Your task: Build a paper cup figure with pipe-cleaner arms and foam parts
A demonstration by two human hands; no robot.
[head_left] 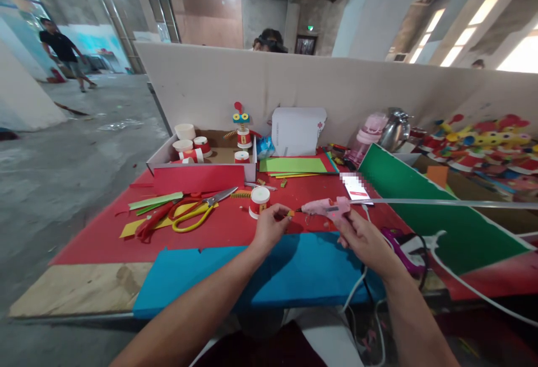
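My right hand (365, 238) is closed round the handle of a pink glue gun (325, 208), with a long clear glue stick (441, 203) running out of its back to the right. The nozzle points left, close to a small yellow folded paper piece (291, 213) pinched in the fingertips of my left hand (272, 226). Just left of that hand a red and white paper cup (259, 201) stands upside down. A yellow and black folded paper spring (241, 194) lies beside the cup.
Yellow-handled scissors (204, 210) lie on paper strips at left. Behind stands a white box (202, 154) with cups and a finished figure (242, 129). A phone (356, 187), a green board (437, 210) and a white cable (474, 288) are on the right.
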